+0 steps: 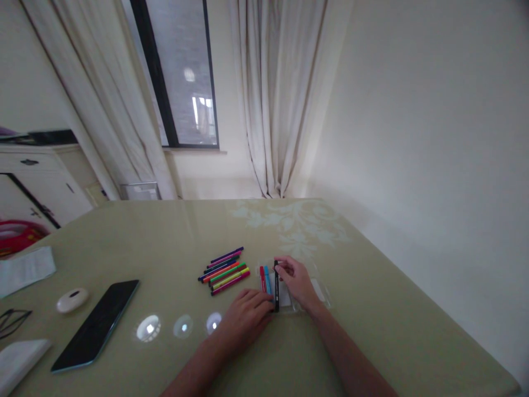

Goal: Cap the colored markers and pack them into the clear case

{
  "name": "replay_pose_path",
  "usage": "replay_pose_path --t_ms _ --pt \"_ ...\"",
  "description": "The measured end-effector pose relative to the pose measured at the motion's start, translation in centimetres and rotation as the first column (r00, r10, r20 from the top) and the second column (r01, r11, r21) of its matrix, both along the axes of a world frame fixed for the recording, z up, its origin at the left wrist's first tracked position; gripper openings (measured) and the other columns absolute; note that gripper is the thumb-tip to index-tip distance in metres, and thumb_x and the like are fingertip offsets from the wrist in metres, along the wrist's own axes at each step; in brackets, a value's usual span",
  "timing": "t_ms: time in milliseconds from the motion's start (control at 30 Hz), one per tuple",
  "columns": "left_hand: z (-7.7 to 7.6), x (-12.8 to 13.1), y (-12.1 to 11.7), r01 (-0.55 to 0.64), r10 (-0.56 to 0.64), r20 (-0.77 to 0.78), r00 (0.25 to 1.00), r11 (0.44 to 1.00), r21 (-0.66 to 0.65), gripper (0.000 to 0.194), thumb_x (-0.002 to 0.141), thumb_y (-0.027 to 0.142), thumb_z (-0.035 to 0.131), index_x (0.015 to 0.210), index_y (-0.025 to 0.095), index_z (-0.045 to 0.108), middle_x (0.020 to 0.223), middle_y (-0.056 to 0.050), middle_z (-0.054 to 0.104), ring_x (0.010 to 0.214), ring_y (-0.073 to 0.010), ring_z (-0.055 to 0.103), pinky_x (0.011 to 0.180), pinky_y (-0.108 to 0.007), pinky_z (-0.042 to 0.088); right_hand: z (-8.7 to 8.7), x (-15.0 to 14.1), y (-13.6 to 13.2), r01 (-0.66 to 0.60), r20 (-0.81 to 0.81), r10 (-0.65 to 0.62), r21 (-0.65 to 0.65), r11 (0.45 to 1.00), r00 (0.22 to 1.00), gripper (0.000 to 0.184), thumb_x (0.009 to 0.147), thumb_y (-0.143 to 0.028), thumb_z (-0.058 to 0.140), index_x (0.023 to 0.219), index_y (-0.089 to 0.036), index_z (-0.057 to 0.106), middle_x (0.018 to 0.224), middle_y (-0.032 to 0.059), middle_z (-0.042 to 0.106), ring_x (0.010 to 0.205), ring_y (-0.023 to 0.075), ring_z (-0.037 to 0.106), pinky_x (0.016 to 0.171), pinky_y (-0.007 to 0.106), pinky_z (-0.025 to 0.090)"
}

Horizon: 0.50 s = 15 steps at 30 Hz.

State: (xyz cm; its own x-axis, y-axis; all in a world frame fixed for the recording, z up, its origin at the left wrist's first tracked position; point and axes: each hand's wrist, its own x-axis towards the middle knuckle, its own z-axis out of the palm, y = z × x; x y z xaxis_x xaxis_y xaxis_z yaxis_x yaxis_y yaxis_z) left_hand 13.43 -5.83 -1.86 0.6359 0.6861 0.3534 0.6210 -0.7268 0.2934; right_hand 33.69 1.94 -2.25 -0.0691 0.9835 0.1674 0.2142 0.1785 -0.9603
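A clear plastic pen pouch point(318, 288) lies on the green table with a red and a blue marker point(264, 279) inside it. My right hand point(296, 281) pinches the top of a black marker point(276, 292) lying at the pouch. My left hand point(248, 314) rests curled at the marker's lower end, fingertips touching the pouch edge. A loose group of several coloured markers point(225, 271) lies just left of the pouch.
A black phone point(97, 324) lies face up at the left, with a small white oval object point(72, 300) beside it. Folded glasses point(12, 321), white paper point(25, 269) and a white item point(19, 358) sit at the left edge. A wall runs along the right.
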Motion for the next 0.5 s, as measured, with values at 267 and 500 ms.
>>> replay_pose_path --t_ms 267,500 --pt "-0.7 0.3 -0.1 -0.023 0.03 -0.074 0.997 0.995 0.097 0.036 0.098 0.016 0.058 0.13 0.032 0.063 0.123 -0.005 0.068 0.108 -0.0222 0.063 0.096 -0.038 0.047 0.3 -0.6 -0.6 -0.061 0.286 0.032 0.096 0.993 0.958 0.026 0.086 -0.024 0.063 0.107 -0.019 0.076 0.102 0.0099 0.076 0.089 0.0227 0.073 0.081 0.035 0.06" --pt "-1.4 0.2 0.0 -0.025 0.03 -0.059 0.998 0.997 0.079 0.039 0.099 0.016 0.055 0.133 0.033 0.063 0.131 -0.004 0.069 0.117 -0.0222 0.061 0.101 -0.039 0.045 0.7 -0.8 -1.0 -0.131 0.515 0.033 0.154 0.979 0.857 0.021 0.087 -0.017 0.062 0.096 -0.02 0.081 0.101 0.01 0.074 0.094 0.0228 0.068 0.089 0.036 0.054"
